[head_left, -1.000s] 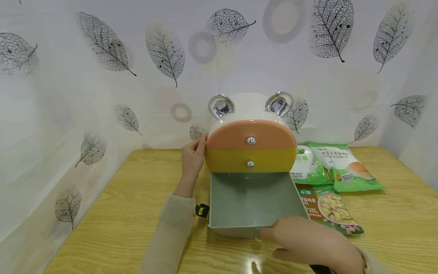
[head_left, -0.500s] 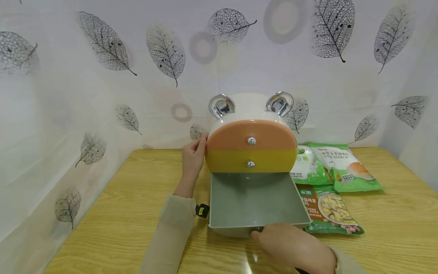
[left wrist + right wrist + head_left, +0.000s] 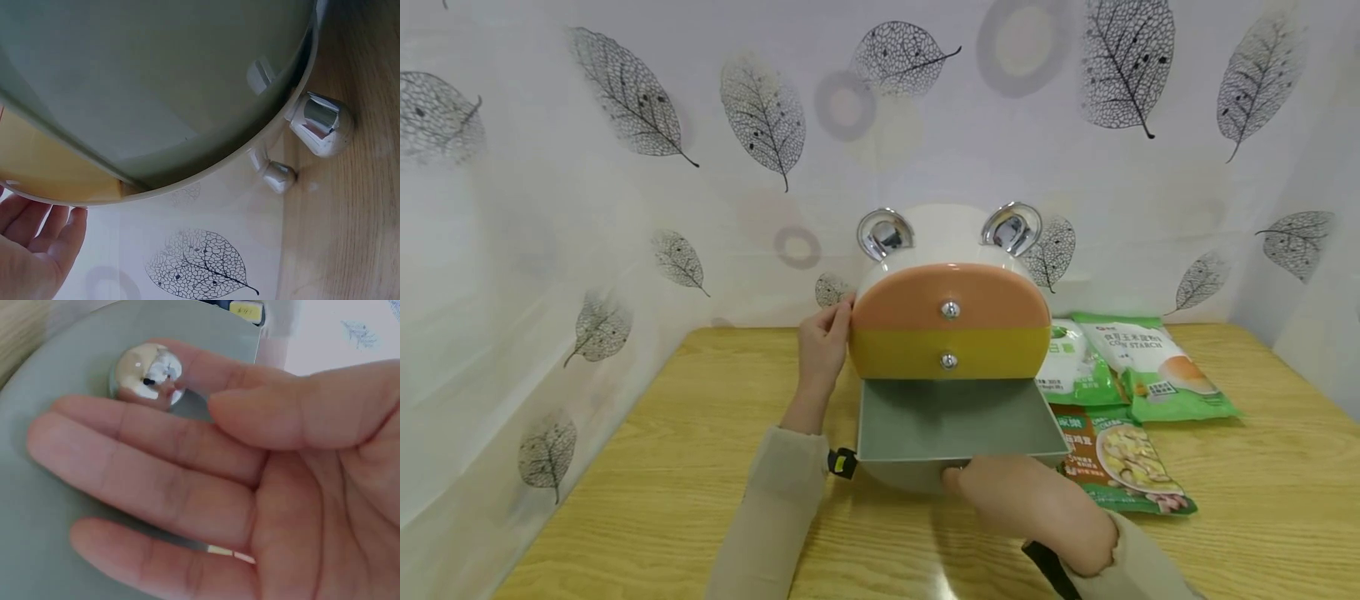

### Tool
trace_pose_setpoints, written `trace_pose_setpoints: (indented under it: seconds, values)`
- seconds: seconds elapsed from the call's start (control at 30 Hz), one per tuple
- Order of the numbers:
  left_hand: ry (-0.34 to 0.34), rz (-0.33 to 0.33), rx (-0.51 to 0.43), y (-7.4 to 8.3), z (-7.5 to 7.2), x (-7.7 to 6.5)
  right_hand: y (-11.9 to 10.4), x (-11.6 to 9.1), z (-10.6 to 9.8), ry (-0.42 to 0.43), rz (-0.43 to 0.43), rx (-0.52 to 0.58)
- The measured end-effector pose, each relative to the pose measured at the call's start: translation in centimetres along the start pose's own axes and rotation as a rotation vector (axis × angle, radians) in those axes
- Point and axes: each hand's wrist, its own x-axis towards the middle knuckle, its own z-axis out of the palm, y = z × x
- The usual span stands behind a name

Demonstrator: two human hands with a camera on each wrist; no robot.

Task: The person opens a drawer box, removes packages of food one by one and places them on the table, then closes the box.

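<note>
A small animal-shaped storage box (image 3: 951, 233) stands on the table, with two round chrome ears on top. It has an orange drawer (image 3: 910, 296), a yellow drawer (image 3: 898, 354) and, below them, a grey-green drawer (image 3: 955, 417) pulled partly out. Nothing shows inside that lowest drawer. My left hand (image 3: 823, 346) rests its fingertips on the box's left side; the left wrist view has the same hand (image 3: 37, 244) against the curved shell. With fingers fairly straight, my right hand (image 3: 1033, 500) lies against the drawer's front, beside its silver knob (image 3: 147, 375).
To the right lie a corn starch bag (image 3: 1157, 362), another green-and-white bag (image 3: 1075, 367) and a brown-and-green seasoning packet (image 3: 1131, 462) close by the drawer. A leaf-patterned cloth (image 3: 880, 150) hangs behind the wooden table (image 3: 715, 483).
The right hand moved onto the drawer's front, and the grey-green drawer has slid partway back toward the box. The left hand has stayed on the box's side.
</note>
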Motion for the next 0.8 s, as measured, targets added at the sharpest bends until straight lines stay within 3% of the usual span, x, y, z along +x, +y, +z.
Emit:
trace_pose_setpoints:
  seconds: [0.23,0.8]
  values:
    - [-0.001,-0.016,0.013,-0.1,-0.1,0.1,0.5,1.3,-0.5,0.052,0.019,0.037]
    - [-0.008,-0.014,0.020,-0.2,0.0,0.1,2.6,3.6,0.0,0.290,-0.009,-0.067]
